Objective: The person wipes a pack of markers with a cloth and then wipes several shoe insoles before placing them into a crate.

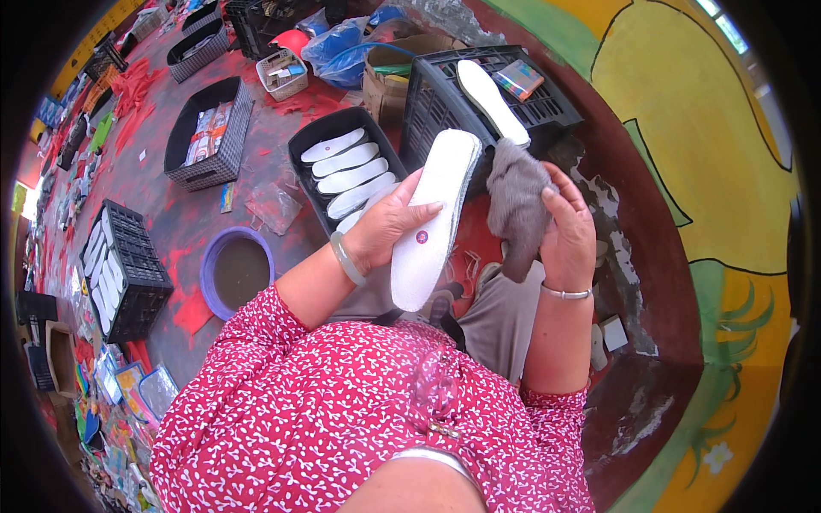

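My left hand (pixel 389 224) grips a white insole (pixel 436 205) with a small round mark near its heel; a dark edge along its side suggests a second layer beneath. In my right hand (pixel 569 231) a crumpled grey-brown cloth (pixel 518 201) is pinched between thumb and fingers, hanging beside the insole without clearly touching it. Just beyond the cloth, another white insole (pixel 489 98) lies on an upturned black plastic crate (pixel 436 94). A dark basket (pixel 299 137) past my left hand holds several white insoles (pixel 346 160) in a row.
To the left stand a purple basin (pixel 208 282) of murky water and a black crate (pixel 141 286) of insoles. Farther off is a grey woven basket (pixel 231 154) with packets. A colourful packet (pixel 518 79) rests on the upturned crate. The painted wall (pixel 684 128) rises close on my right.
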The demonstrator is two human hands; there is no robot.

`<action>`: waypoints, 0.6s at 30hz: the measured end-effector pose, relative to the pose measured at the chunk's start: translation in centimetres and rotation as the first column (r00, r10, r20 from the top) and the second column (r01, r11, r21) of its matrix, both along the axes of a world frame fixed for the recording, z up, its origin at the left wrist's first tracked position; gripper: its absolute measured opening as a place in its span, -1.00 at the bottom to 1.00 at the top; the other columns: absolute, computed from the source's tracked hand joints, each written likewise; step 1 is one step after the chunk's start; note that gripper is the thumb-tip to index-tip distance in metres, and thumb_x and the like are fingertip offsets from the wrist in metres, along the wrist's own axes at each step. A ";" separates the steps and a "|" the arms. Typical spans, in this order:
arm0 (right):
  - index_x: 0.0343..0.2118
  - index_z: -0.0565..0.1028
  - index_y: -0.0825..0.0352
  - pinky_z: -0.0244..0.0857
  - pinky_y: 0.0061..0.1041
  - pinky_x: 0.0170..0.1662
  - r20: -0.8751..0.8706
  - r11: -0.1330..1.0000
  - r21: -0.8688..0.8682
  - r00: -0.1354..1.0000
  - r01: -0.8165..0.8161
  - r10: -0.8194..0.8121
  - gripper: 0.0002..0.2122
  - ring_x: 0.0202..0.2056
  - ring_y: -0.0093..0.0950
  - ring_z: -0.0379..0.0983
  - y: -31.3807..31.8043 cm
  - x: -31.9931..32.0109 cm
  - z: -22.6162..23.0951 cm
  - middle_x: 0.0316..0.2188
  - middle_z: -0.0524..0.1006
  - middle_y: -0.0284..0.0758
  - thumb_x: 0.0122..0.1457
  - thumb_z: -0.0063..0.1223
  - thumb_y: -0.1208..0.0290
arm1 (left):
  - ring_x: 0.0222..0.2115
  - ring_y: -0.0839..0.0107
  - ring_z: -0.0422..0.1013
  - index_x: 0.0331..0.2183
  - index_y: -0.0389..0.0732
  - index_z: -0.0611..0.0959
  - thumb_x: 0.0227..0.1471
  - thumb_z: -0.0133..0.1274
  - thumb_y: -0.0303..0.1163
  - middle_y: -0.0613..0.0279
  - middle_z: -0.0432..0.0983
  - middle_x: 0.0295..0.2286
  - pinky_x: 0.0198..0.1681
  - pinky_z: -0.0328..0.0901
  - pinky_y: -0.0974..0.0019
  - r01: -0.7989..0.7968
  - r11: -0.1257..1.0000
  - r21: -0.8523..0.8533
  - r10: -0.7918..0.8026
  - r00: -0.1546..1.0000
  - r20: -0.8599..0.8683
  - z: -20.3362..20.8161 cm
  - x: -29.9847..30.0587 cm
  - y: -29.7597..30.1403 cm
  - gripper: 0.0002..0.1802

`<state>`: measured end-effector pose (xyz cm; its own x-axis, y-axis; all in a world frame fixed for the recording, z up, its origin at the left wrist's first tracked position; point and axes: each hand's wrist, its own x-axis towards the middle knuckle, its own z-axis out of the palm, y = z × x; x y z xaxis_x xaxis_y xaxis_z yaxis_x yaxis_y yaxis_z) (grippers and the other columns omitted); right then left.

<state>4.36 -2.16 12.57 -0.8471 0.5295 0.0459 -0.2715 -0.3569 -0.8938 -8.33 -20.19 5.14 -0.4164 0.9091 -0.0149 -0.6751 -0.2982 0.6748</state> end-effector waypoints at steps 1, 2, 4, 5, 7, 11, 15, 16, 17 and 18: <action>-0.08 0.32 0.48 0.27 -0.52 -0.06 -0.050 0.996 0.028 0.995 0.083 -0.081 -0.69 -0.16 -0.48 0.40 -0.3 -0.6 0.1 -0.18 0.44 -0.23 0.07 -0.08 0.60 | -0.34 0.48 0.45 0.12 -0.15 0.12 -0.01 0.03 -0.44 0.21 0.41 -0.22 -0.31 0.40 0.40 0.028 1.000 0.001 -0.028 1.000 0.003 0.2 0.3 0.1 -0.32; -0.04 0.31 0.47 0.26 -0.59 -0.08 -0.081 0.990 0.075 0.990 0.123 -0.117 -0.67 -0.17 -0.54 0.38 -0.9 -1.2 0.3 -0.16 0.43 -0.24 0.09 -0.08 0.60 | -0.33 0.48 0.45 0.12 -0.15 0.11 -0.01 0.03 -0.44 0.22 0.41 -0.22 -0.31 0.40 0.40 0.056 0.998 0.003 -0.056 0.998 0.006 0.6 0.6 0.1 -0.31; -0.02 0.31 0.46 0.25 -0.63 -0.08 -0.069 0.966 0.228 0.992 0.119 -0.105 -0.65 -0.16 -0.58 0.37 -1.7 -2.1 -0.5 -0.15 0.42 -0.25 0.10 -0.06 0.58 | -0.33 0.49 0.45 0.13 -0.14 0.10 0.00 0.02 -0.45 0.23 0.40 -0.20 -0.33 0.40 0.42 0.080 0.997 0.002 -0.080 0.997 0.012 0.7 1.2 0.5 -0.31; -0.01 0.31 0.45 0.24 -0.64 -0.09 -0.061 0.947 0.301 0.993 0.111 -0.097 -0.65 -0.16 -0.59 0.36 -2.1 -2.4 -1.0 -0.14 0.42 -0.25 0.10 -0.05 0.57 | -0.32 0.48 0.45 0.13 -0.14 0.11 0.00 0.01 -0.45 0.23 0.40 -0.20 -0.33 0.40 0.43 0.081 0.997 0.001 -0.081 0.997 0.002 0.8 1.3 0.4 -0.32; -0.07 0.39 0.43 0.16 -0.60 0.00 -0.027 0.788 0.604 0.991 0.119 -0.129 -0.68 -0.08 -0.54 0.32 -2.5 -2.7 -2.3 -0.08 0.41 -0.25 0.06 0.01 0.56 | -0.32 0.48 0.45 0.12 -0.13 0.11 0.01 0.00 -0.45 0.23 0.40 -0.19 -0.31 0.40 0.43 0.085 0.996 -0.001 -0.085 0.996 -0.017 1.0 1.3 0.3 -0.34; -0.12 0.43 0.43 0.14 -0.54 0.03 -0.060 0.727 0.671 0.988 0.145 -0.142 -0.70 -0.04 -0.44 0.33 -4.2 -2.2 -4.0 -0.07 0.42 -0.22 0.03 0.01 0.60 | -0.27 0.51 0.41 0.11 -0.12 0.14 0.03 -0.02 -0.44 0.25 0.38 -0.17 -0.26 0.37 0.43 -0.034 0.999 0.025 0.035 0.998 -0.044 0.9 1.3 0.5 -0.38; -0.18 0.47 0.40 0.16 -0.53 0.00 -0.006 0.697 0.717 1.000 0.018 -0.021 -0.72 -0.09 -0.44 0.35 -5.9 -1.1 -3.5 -0.12 0.44 -0.23 -0.02 0.02 0.64 | -0.22 0.49 0.38 0.07 -0.15 0.18 0.05 -0.05 -0.46 0.23 0.37 -0.17 -0.20 0.34 0.40 -0.164 0.984 0.073 0.162 0.986 0.036 0.7 0.8 0.8 -0.45; -0.20 0.47 0.40 0.17 -0.52 -0.02 0.008 0.665 0.747 1.000 -0.006 -0.001 -0.72 -0.10 -0.41 0.36 -6.0 -0.8 -3.5 -0.14 0.45 -0.23 -0.05 0.03 0.65 | -0.22 0.47 0.38 0.07 -0.15 0.19 0.05 -0.06 -0.47 0.21 0.37 -0.17 -0.19 0.34 0.39 -0.183 0.978 0.098 0.178 0.983 0.052 0.6 0.6 0.8 -0.46; -0.21 0.48 0.39 0.19 -0.51 -0.03 0.023 0.631 0.775 1.000 -0.030 0.019 -0.71 -0.12 -0.37 0.37 -6.1 -0.4 -3.5 -0.15 0.46 -0.22 -0.08 0.03 0.66 | -0.22 0.45 0.38 0.06 -0.15 0.19 0.06 -0.07 -0.48 0.20 0.37 -0.17 -0.19 0.34 0.37 -0.202 0.972 0.121 0.195 0.978 0.069 0.5 0.4 0.8 -0.47; -0.22 0.48 0.39 0.19 -0.49 -0.04 0.017 0.572 0.820 1.000 -0.025 0.021 -0.70 -0.12 -0.35 0.37 -6.2 0.0 -3.4 -0.16 0.46 -0.22 -0.10 0.03 0.67 | -0.21 0.40 0.38 0.05 -0.16 0.20 0.06 -0.09 -0.50 0.17 0.37 -0.17 -0.16 0.34 0.33 -0.208 0.972 0.111 0.203 0.978 0.051 0.3 0.0 0.8 -0.50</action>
